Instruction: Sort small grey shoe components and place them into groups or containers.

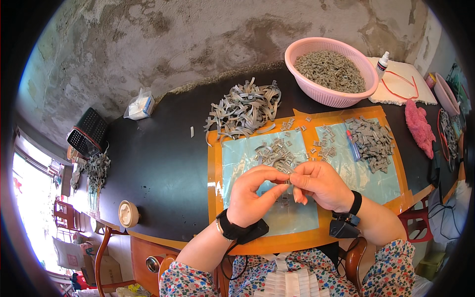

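Note:
My left hand (253,194) and my right hand (324,187) meet over the blue work sheet (302,222), thumbs and fingers pinched together. Between their fingertips is a small grey strip-like piece (290,169), mostly covered by the fingers. Just beyond the hands lies a loose heap of small grey pieces with metallic parts (274,152). A larger pile of similar grey pieces (373,143) spreads to the right, beside a blue pen-like tool (354,146) with a red end. Farther back is a tangled heap of flat grey strips (245,106).
A pink plastic basket (326,96) full of small grey pieces stands at the back, near a white bottle (382,63) and a white foam board (396,94). A pink cloth (419,128) lies right. A black basket (89,132) and round container (128,214) are left. Orange tape borders the sheets.

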The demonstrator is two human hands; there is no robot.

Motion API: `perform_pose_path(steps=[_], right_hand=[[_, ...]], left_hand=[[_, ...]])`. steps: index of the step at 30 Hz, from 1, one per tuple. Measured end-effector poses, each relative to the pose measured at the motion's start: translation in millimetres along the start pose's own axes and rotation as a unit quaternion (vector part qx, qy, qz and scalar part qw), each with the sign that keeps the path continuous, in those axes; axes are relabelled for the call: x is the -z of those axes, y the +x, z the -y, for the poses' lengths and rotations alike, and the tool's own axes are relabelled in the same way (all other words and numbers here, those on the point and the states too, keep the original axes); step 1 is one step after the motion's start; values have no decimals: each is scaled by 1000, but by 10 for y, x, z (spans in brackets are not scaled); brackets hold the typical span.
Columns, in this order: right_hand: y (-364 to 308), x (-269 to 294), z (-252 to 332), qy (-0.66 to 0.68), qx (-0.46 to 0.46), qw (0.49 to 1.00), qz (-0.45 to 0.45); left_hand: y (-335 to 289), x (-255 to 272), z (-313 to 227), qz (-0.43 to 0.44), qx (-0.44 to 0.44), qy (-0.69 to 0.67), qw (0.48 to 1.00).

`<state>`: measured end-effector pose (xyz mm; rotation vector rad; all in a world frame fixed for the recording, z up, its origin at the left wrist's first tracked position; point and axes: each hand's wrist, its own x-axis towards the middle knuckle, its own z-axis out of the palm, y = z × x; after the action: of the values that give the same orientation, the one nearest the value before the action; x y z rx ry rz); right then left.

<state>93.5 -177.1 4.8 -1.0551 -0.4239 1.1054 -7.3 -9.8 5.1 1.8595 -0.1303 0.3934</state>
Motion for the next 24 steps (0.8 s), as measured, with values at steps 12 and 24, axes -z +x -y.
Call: perform_pose_path(steps=[12,24], right_hand=[[0,-43,16,-71,25,996,-41],[20,-10,-81,51,-4,998,-31]], left_hand=[[-21,-76,40,-38,67,-88,993],[-69,-134,91,-72,160,-265,948]])
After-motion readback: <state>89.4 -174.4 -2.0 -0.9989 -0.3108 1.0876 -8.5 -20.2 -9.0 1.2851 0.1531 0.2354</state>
